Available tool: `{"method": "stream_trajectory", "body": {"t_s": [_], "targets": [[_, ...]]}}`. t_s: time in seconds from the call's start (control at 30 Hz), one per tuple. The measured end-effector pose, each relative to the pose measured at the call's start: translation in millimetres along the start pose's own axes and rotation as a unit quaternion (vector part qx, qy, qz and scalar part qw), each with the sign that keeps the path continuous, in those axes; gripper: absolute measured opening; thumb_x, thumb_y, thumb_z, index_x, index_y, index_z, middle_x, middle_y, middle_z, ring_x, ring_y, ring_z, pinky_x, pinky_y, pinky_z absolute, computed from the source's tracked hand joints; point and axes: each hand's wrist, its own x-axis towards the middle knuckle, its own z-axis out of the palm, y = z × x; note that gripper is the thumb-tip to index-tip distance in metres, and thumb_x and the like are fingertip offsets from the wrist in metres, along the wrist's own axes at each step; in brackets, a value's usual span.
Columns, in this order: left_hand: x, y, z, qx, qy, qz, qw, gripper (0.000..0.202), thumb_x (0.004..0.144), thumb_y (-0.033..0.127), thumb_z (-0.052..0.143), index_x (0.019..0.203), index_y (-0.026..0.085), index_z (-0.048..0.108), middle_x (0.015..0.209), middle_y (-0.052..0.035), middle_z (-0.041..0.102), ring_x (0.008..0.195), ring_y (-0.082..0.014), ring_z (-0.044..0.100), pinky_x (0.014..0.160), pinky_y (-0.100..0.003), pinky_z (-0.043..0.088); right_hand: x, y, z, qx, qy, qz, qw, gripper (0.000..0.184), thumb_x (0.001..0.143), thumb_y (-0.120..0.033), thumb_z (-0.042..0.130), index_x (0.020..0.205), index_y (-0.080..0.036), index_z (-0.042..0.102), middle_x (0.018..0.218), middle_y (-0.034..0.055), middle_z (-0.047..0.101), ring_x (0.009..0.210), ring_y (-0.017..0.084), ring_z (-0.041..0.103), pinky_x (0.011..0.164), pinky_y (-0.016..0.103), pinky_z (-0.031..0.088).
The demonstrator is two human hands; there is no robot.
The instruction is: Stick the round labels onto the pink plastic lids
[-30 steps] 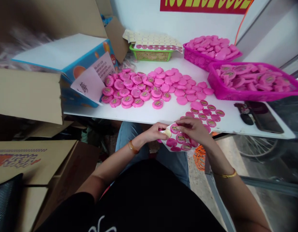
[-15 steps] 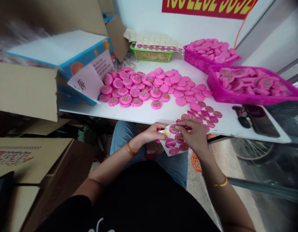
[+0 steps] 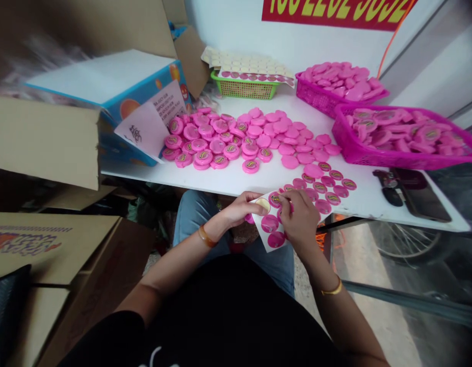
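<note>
Below the front edge of the white table (image 3: 236,181), my left hand (image 3: 241,208) is closed on the left edge of a white sticker sheet (image 3: 272,224) that carries round pink labels. Fingers of my right hand (image 3: 300,220) are pinched on one label at the top of that sheet. A pile of round pink containers (image 3: 243,137) lies on the table just beyond, several bearing labels. Another sticker sheet (image 3: 325,181) lies flat on the table near my right hand.
Two pink baskets (image 3: 373,153) (image 3: 316,99) of pink containers stand at the right and back right. A green basket (image 3: 245,89) holds sticker sheets. A blue box (image 3: 117,94) and cardboard boxes (image 3: 45,142) crowd the left. A phone (image 3: 419,191) and keys (image 3: 387,186) lie at the right.
My right hand has slid left and down over the sticker sheet, covering more of its labels. The left hand keeps its hold on the sheet's edge.
</note>
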Motion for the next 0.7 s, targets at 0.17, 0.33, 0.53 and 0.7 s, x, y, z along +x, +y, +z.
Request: {"method": "stream_trajectory", "body": {"t_s": [0.17,0.33,0.53,0.7], "targets": [[0,5,-6.4,0.051,0.032,0.025,0.998,0.031,0.055,0.025,0.08,0.081,0.01,0.075,0.072,-0.0038,0.069,0.062,-0.0102,0.058,0.061,-0.021,0.045,3,3,3,-0.023,-0.059,0.069,0.996,0.021,0.092,-0.031,0.039,0.097,-0.02,0.056,0.084,0.0089,0.067,0.071,0.025,0.06,0.061,0.034,0.038],[-5,16,-12.4,0.197,0.063,0.055,0.977,0.039,0.062,0.03,0.078,0.096,0.012,0.075,0.083,-0.0046,0.072,0.072,-0.0141,0.063,0.072,-0.026,0.048,7,0,4,0.028,-0.084,0.121,0.989,0.023,0.092,-0.036,0.036,0.101,-0.02,0.05,0.079,0.0073,0.064,0.064,0.023,0.058,0.059,0.033,0.036],[-21,36,-40.1,0.361,0.178,0.108,0.909,0.051,0.066,0.048,0.075,0.1,0.011,0.073,0.088,-0.0095,0.073,0.077,-0.0197,0.064,0.071,-0.03,0.048,34,14,1,0.297,-0.13,0.147,0.934,0.018,0.086,-0.041,0.051,0.083,-0.024,0.05,0.074,0.0009,0.058,0.068,0.018,0.059,0.066,0.033,0.049],[-30,66,-57.0,0.474,0.314,0.233,0.789,0.043,0.069,0.049,0.073,0.097,0.015,0.074,0.088,-0.0099,0.072,0.078,-0.0194,0.063,0.073,-0.031,0.047,73,17,-2,0.404,-0.279,0.133,0.861,0.019,0.079,-0.039,0.062,0.079,-0.02,0.057,0.071,-0.0006,0.059,0.068,0.015,0.06,0.068,0.032,0.05]]}}
